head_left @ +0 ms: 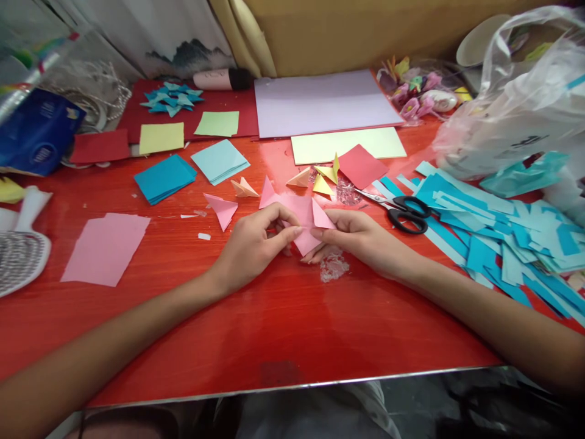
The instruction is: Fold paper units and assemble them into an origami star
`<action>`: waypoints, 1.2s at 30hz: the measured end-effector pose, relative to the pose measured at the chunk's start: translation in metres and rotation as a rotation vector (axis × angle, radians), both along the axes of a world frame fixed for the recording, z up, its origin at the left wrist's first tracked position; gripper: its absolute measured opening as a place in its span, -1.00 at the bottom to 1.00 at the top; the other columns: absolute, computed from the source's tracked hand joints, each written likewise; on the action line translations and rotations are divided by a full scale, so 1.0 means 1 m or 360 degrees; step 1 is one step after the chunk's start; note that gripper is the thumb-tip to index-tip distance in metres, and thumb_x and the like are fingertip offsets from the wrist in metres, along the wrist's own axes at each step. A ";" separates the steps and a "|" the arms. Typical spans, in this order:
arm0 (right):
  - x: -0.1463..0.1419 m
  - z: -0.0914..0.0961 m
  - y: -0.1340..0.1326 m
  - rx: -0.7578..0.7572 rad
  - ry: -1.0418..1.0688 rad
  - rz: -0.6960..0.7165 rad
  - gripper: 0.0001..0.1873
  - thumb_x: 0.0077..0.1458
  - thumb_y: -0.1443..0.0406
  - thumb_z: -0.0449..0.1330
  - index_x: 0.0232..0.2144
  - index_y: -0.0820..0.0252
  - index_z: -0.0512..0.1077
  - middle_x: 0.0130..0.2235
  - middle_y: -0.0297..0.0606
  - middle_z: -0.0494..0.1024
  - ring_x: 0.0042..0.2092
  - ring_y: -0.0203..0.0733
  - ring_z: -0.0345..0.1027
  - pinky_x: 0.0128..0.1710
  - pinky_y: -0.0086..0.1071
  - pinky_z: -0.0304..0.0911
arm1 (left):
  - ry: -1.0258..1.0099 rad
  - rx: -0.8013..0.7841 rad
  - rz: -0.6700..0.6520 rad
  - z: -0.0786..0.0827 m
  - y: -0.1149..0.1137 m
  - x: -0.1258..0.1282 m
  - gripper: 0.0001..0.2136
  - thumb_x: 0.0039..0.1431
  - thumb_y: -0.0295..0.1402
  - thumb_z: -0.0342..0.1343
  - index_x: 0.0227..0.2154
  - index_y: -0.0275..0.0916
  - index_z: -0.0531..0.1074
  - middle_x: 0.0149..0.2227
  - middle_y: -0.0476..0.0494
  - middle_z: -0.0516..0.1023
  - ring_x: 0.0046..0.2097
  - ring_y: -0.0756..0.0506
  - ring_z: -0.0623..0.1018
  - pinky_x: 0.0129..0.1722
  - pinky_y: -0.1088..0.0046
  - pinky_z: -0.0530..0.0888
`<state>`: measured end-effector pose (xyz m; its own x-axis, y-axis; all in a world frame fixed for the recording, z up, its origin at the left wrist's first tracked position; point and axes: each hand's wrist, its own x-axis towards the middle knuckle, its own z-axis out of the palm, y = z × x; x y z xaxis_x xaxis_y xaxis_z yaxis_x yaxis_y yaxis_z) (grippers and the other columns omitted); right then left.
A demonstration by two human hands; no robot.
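Note:
A square of pink paper (297, 208), partly folded, is held between both hands just above the red table. My left hand (256, 241) pinches its left side between thumb and fingers. On the other side my right hand (354, 235) grips the paper near a raised flap, thumb on top and fingers underneath. Folded pink pieces (221, 210) lie beyond my left hand, one partly behind the held paper. Small folded orange (244, 188) and yellow (325, 177) pieces rest farther back. Black-handled scissors (404, 211) lie beyond my right wrist.
Pink sheets (107, 249) lie left, blue squares (165, 178) and light blue squares (220, 161) behind. Blue paper strips (507, 225) heap up on the right beside a plastic bag (516, 116). Lilac sheets (320, 105) lie at the back. A hairbrush (22, 253) sits at far left.

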<state>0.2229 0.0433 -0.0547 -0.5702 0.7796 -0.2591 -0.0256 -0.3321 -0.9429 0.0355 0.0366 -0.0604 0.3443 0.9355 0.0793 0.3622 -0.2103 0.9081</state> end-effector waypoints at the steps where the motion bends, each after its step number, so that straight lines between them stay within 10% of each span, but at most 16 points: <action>1: 0.000 0.000 -0.001 0.0009 -0.0026 -0.0011 -0.86 0.06 0.28 0.21 -0.36 0.27 0.39 -0.41 -0.28 0.57 -0.38 -0.28 0.51 -0.32 -0.46 0.44 | 0.0017 0.0027 -0.0005 0.000 0.000 0.000 -0.91 0.14 -0.35 0.07 -0.42 -0.24 0.34 -0.46 0.04 0.41 -0.47 0.06 0.45 -0.45 0.54 0.38; 19: -0.001 0.001 -0.006 0.0080 -0.0210 -0.0082 -0.86 0.04 0.26 0.22 -0.45 0.22 0.39 -0.51 -0.27 0.57 -0.46 -0.19 0.51 -0.45 -0.40 0.43 | -0.0199 -0.0189 -0.0211 0.005 0.000 -0.002 -0.97 0.20 -0.41 -0.02 -0.32 -0.22 0.29 -0.49 0.06 0.34 -0.51 0.08 0.44 -0.47 0.56 0.41; 36: -0.003 -0.003 -0.014 0.0165 -0.0121 -0.0211 -0.82 0.12 0.23 0.15 -0.36 0.25 0.32 -0.51 -0.29 0.53 -0.49 -0.28 0.47 -0.48 -0.47 0.38 | -0.0396 -0.0358 -0.0219 0.000 -0.001 0.004 -0.51 0.10 -0.35 0.11 0.03 -0.06 0.00 -0.17 -0.07 0.45 -0.27 0.00 0.53 -0.31 0.51 0.46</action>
